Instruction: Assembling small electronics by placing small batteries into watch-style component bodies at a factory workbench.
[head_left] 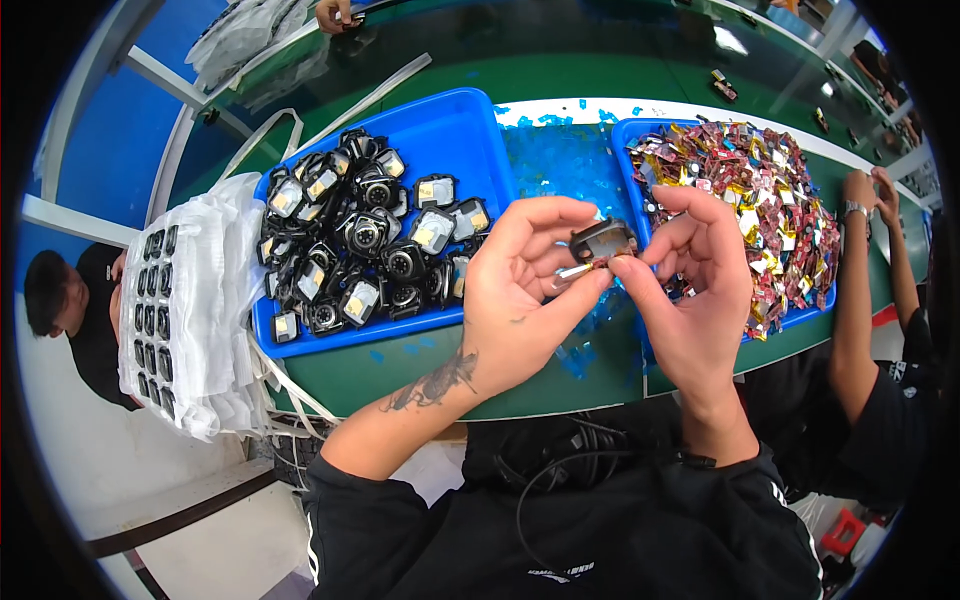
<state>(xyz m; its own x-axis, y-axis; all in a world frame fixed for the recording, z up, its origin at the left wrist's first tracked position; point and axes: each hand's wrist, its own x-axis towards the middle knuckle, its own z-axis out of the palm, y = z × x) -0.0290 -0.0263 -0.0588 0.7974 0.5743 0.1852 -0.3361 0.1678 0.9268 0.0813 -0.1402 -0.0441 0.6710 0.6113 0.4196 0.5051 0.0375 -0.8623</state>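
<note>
Black and glossy, a small casing (605,240) sits between two bare hands, raised above the gap between two blue bins. The left hand (510,290) grasps it from its left side, wrist turned so the palm faces inward, fingers curled behind and thumb stretched out beneath, a thin pale-edged piece (573,272) showing beside that thumb. The right hand (705,275) pinches the casing's right end, thumb tip at the lower edge, index finger arched, the other fingers bent toward the palm. Both forearms slant upward and inward, elbows spread; a dark wristband (697,460) circles the right wrist

Below, scraps of blue film (575,165) litter the green table (420,375). The left bin (440,120) holds a heap of black watch-like cases (368,235); the right bin (817,306) brims with reddish, white and gold parts (770,220). Farther left lean white trays (190,330) with dark pieces in rows. At the right, a co-worker's forearm (855,290) is raised; another person's hand (333,15) shows at the top
</note>
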